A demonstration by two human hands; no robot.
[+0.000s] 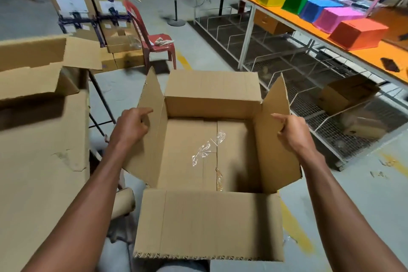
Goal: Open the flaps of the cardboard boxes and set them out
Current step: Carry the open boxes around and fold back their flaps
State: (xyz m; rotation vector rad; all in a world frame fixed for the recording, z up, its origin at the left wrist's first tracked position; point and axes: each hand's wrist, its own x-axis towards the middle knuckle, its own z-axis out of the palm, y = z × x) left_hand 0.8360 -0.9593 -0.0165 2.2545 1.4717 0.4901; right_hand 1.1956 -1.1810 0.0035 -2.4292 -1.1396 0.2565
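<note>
Far left: we've got a big cardboard carton (42, 139) standing by us, its top flaps (33, 66) folded out.
Back left: a stack of taped boxes (88, 9) on the floor, with a red plastic chair (154, 37) just beside it.
Left hand: here's our left hand (130, 126) at the box's left flap (152, 117), fingers curled, index finger pointing out along the flap's outer face; we can't tell if it truly pinches the cardboard.
Centre: the open cardboard box (209, 157) sits right in front of us, all four flaps spread, the near flap (207, 225) folded toward us and the far flap (212, 86) standing up behind.
Inside the box: bare bottom panels with scraps of clear tape (207, 148) along the middle seam.
Right hand: our right hand (293, 132) grips the right flap (276, 130), fingers curled over its edge, thumb pointing inward.
Right: a long orange desk (375, 51) carries a row of coloured boxes (320, 10), yellow through orange.
Below the desk: a wire shelf (326, 121) holds another small cardboard box (344, 95).
</note>
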